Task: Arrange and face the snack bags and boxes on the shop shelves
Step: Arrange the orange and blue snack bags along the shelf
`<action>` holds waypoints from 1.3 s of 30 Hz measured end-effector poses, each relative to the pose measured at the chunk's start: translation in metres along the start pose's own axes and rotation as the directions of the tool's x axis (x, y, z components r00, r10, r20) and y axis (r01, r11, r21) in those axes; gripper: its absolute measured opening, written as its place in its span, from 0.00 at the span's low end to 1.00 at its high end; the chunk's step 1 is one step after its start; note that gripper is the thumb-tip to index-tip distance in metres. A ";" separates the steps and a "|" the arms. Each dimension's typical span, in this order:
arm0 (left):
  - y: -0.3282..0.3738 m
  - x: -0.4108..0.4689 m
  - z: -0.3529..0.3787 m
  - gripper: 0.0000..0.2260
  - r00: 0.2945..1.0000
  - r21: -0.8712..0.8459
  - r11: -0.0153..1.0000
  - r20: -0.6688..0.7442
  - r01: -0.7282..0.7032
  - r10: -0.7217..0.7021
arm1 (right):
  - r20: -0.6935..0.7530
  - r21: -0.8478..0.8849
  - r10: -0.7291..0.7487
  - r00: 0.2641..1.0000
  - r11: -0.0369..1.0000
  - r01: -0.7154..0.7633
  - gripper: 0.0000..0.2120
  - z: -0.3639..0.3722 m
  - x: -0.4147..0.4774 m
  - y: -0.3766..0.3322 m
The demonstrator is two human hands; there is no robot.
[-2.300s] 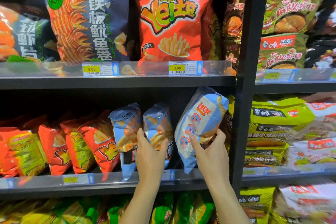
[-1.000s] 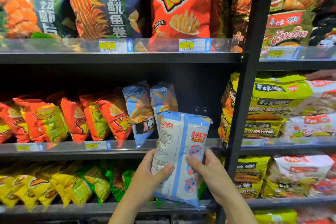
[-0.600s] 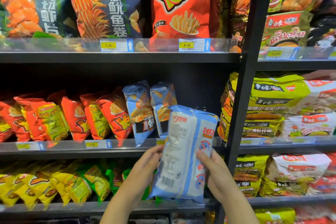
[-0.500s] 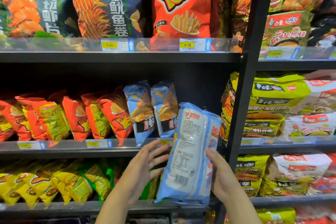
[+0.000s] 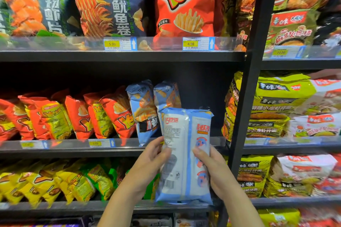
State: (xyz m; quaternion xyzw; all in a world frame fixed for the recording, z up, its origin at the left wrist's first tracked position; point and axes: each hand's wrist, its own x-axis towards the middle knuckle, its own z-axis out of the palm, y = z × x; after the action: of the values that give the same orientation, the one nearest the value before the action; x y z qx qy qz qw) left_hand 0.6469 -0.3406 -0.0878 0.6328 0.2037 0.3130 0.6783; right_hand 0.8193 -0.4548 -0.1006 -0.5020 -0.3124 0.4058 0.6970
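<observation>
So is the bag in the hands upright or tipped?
Upright: left hand and right hand grip the bag, its long edges vertical.

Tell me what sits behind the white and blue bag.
Behind the white and blue bag, gripped by the left hand and right hand, the top of a blue chip bag shows on the middle shelf. Its lower half is covered.

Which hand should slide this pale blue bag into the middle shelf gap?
Probably the right hand: it grips the pale blue bag on the gap's side; the left hand overlaps the blue chip bags.
</observation>
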 end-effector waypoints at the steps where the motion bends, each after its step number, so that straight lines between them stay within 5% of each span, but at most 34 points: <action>1: 0.000 0.000 0.003 0.25 1.000 0.024 1.000 0.002 -0.004 0.004 | 0.003 -0.071 -0.023 1.000 0.997 0.024 0.27 0.005 0.000 -0.002; 6: 0.003 0.000 0.010 0.20 0.996 -0.025 1.000 -0.092 -0.002 -0.001 | 0.007 -0.251 -0.111 0.994 0.962 0.109 0.26 0.021 -0.004 -0.009; 12: -0.003 0.008 -0.004 0.22 0.963 -0.464 0.871 -0.119 0.161 -0.241 | 0.030 -0.083 -0.198 0.980 0.976 0.200 0.22 0.016 -0.005 -0.022; 17: -0.018 0.016 -0.009 0.24 0.960 -0.595 0.783 -0.064 0.183 -0.273 | 0.077 -0.060 -0.217 0.973 0.973 0.222 0.27 0.017 -0.007 -0.026; 22: -0.019 0.017 -0.004 0.25 0.987 -0.424 0.905 -0.125 0.040 -0.102 | 0.147 -0.251 -0.194 0.970 0.941 0.226 0.25 0.012 -0.004 -0.023; 28: -0.015 0.013 -0.008 0.33 0.969 0.104 0.965 -0.019 -0.242 0.245 | 0.149 -0.540 -0.234 0.961 0.795 0.277 0.25 -0.006 0.007 -0.015; 31: -0.019 0.012 -0.014 0.33 0.952 0.299 0.910 -0.011 -0.289 0.306 | 0.143 -0.529 -0.272 0.952 0.792 0.306 0.25 -0.014 0.013 -0.007; 39: -0.016 0.004 -0.017 0.32 0.950 0.413 0.871 -0.040 -0.266 0.309 | 0.162 -0.416 -0.275 0.948 0.852 0.318 0.36 -0.015 0.016 0.000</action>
State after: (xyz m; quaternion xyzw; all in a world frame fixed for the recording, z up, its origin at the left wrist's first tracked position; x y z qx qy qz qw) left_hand 0.6413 -0.3257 -0.1048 0.7648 0.2024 0.3944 0.4674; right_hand 0.8400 -0.4473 -0.1046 -0.5709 -0.5020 0.2369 0.6049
